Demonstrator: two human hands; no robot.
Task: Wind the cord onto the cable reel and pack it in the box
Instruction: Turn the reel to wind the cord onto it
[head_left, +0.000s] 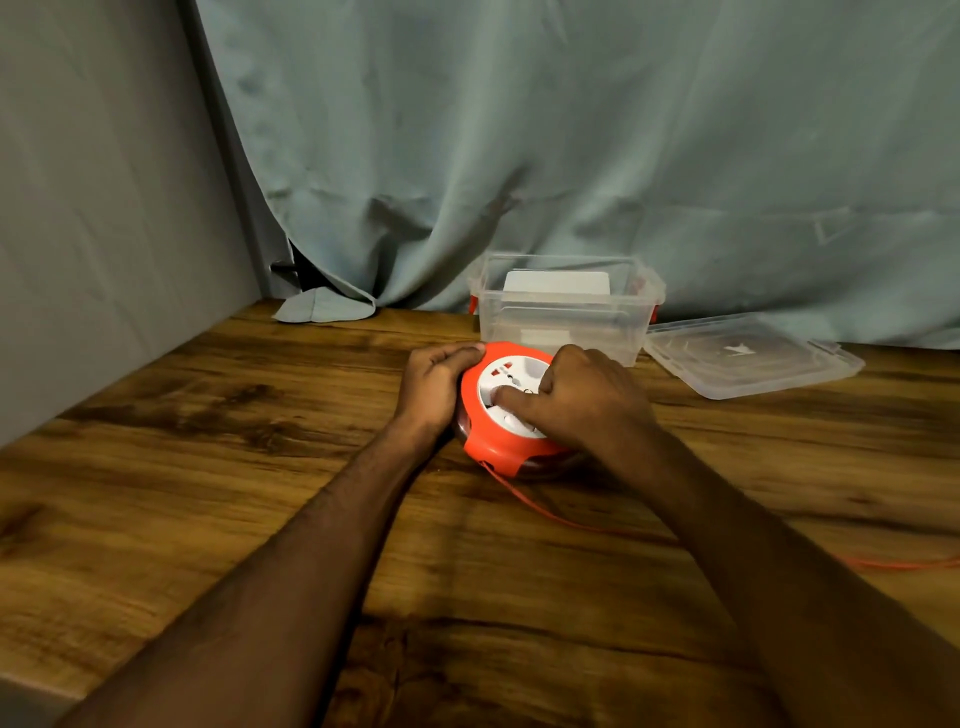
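Observation:
An orange cable reel (485, 441) with a white socket face lies flat on the wooden table (208, 467). My left hand (434, 389) grips the reel's left rim, fingers curled over its far edge. My right hand (582, 400) lies on top of the white face, fingers curled, with one finger pressed into the face. An orange cord (540, 512) leaves the reel's near side and runs right across the table, passing under my right forearm to the right edge of view. Just behind the reel stands the clear plastic box (561, 317), open, with a white object inside.
The box's clear lid (753, 358) lies flat on the table right of the box. A grey-green curtain (571, 156) hangs behind the table, its hem resting on the far left tabletop. A grey wall closes off the left side.

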